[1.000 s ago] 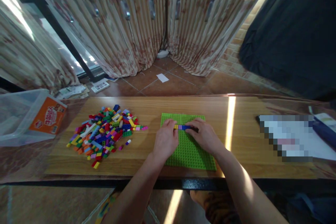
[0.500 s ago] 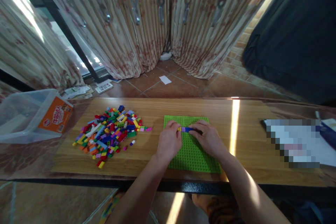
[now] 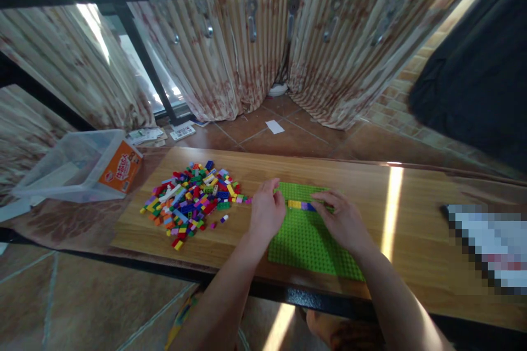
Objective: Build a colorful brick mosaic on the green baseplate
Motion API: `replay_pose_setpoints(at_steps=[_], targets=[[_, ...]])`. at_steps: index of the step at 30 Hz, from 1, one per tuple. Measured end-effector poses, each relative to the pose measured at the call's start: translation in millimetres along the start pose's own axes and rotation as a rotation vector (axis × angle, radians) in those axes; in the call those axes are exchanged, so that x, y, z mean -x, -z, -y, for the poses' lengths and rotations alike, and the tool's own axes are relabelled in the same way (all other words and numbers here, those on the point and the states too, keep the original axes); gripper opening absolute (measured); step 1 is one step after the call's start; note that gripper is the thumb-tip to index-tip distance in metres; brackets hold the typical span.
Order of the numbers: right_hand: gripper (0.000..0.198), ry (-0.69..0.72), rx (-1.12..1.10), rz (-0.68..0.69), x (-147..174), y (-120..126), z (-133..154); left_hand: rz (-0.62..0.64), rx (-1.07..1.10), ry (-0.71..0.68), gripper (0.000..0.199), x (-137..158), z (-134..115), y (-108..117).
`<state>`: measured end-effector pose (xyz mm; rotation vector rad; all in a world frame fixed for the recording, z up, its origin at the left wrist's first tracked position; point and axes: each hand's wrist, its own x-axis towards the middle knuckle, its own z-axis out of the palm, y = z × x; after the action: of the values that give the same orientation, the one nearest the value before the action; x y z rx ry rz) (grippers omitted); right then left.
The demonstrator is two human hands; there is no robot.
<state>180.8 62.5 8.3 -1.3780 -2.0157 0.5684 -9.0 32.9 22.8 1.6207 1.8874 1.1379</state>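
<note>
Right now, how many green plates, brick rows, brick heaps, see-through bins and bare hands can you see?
Green plate: 1
Brick row on the plate: 1
Brick heap: 1
See-through bin: 1
Bare left hand and bare right hand: 2
Total: 6

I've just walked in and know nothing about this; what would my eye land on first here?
Most likely the heap of many-coloured toy bricks on the left part of the wooden tabletop. Next, the bright green studded plate near the middle, with a short row of yellow, purple and blue bricks on it, the right hand at its blue end.
</note>
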Motion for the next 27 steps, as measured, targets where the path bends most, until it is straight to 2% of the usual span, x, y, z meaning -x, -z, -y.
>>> replay_pose_setpoints(at_steps=[6,10,15,27], targets=[[0.02,0.014,-0.015,0.028,-2.5,-13.2,6.3,0.157,-0.047,-0.067,0.025,6.6,0.8,-4.1],[0.019,-0.02,-0.035,0.027,-2.8,-17.8,7.2,0.219,-0.097,-0.108,0.019,9.6,0.2,-8.0],[0.017,-0.086,-0.085,0.025,-4.5,-19.9,7.6,0.241,-0.13,-0.138,0.018,8.2,2.3,-8.6],[0.016,-0.136,-0.148,0.022,-6.5,-20.6,8.5,0.249,-0.168,-0.141,0.022,8.6,1.2,-10.5]])
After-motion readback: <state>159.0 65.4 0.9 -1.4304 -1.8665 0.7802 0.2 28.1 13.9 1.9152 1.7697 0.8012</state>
